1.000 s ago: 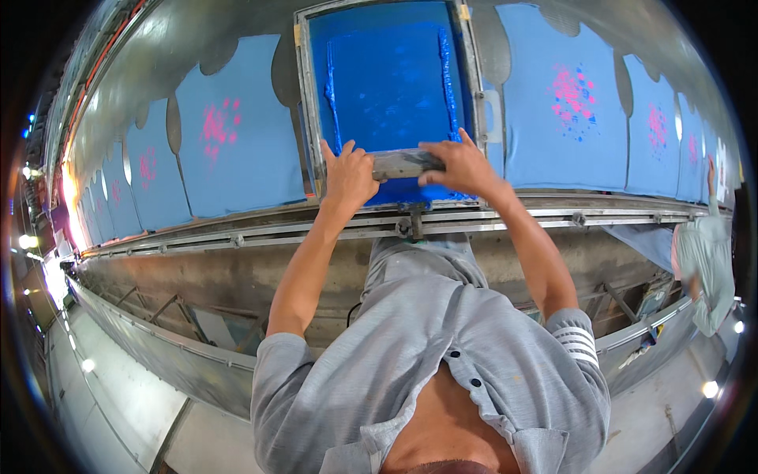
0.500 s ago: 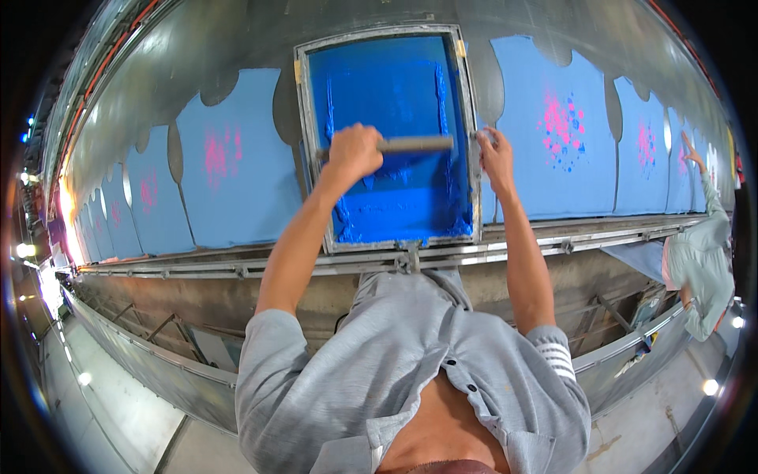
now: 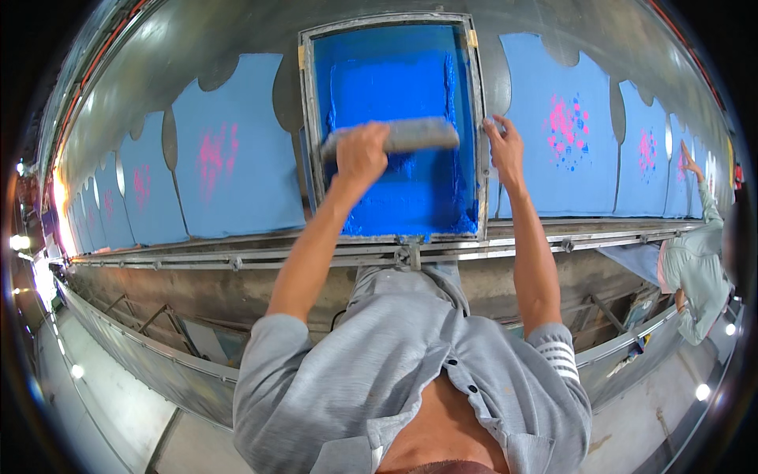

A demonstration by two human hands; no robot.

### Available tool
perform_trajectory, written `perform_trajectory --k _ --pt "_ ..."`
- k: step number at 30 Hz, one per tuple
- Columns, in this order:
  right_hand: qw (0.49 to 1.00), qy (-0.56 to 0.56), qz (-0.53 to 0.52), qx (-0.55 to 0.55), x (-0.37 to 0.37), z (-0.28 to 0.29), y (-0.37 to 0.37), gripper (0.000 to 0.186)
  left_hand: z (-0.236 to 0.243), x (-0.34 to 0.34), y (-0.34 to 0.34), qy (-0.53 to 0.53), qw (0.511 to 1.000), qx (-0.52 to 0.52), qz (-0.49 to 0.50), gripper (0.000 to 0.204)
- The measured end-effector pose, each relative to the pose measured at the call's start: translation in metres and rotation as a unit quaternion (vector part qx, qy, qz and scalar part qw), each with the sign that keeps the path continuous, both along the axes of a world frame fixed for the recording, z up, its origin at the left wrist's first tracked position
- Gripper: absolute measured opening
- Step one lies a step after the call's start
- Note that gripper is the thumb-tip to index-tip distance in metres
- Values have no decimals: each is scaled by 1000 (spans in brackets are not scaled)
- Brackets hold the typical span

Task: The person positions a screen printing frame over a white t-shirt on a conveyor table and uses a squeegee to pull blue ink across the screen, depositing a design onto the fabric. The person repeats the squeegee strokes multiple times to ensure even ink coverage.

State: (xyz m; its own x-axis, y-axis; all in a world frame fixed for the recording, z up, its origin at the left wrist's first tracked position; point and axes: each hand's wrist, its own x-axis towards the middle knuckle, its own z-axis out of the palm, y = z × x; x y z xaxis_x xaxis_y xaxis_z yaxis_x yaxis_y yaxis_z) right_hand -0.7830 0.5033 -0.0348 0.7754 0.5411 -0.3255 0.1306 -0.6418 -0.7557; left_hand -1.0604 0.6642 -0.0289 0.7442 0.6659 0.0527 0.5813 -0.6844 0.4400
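Note:
My left hand (image 3: 362, 160) is wrapped round a long grey-brown squeegee (image 3: 422, 134), held crosswise over the screen. Its broad side shows, slightly smeared by motion. The framed printing screen (image 3: 479, 178) lies in front of me, and thick blue ink (image 3: 387, 83) covers its mesh, with ridges down the sides and a bead along the near end. At the screen frame's right edge, my right hand (image 3: 504, 150) has its fingers curled against the rim. Whatever lies beneath the screen is mostly hidden.
Light blue fabric pieces lie along the table on both sides; the left one (image 3: 237, 158) bears pink marks, the right one (image 3: 557, 166) pink and blue spots. A metal rail (image 3: 521, 243) follows the near edge. Another person (image 3: 695, 261) reaches over the table at far right.
The squeegee has tipped so its broad side shows, and it sits slightly higher in view. Ink in the upper part of the screen looks brighter. My right hand stays at the frame.

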Motion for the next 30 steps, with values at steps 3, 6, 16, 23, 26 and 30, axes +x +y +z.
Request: perform_trajectory --k 3,6,16,23,26,30 --pt "1000 -3 -8 9 1 2 4 48 1 -54 -110 -18 1000 17 4 58" --pt "997 -30 -26 59 -3 -5 1 44 -7 -94 -159 -29 999 35 -19 63" --pt "975 -30 -41 214 -124 -53 68 24 11 -224 -57 16 999 -39 -26 55" --pt "986 -15 -32 166 -356 -35 187 30 17 -410 53 89 994 -59 11 57" --pt "990 -10 -30 137 -386 -38 200 30 10 -439 79 117 992 -49 5 56" --pt "992 -39 -29 113 -411 -41 220 32 6 -468 96 110 991 -72 5 51"
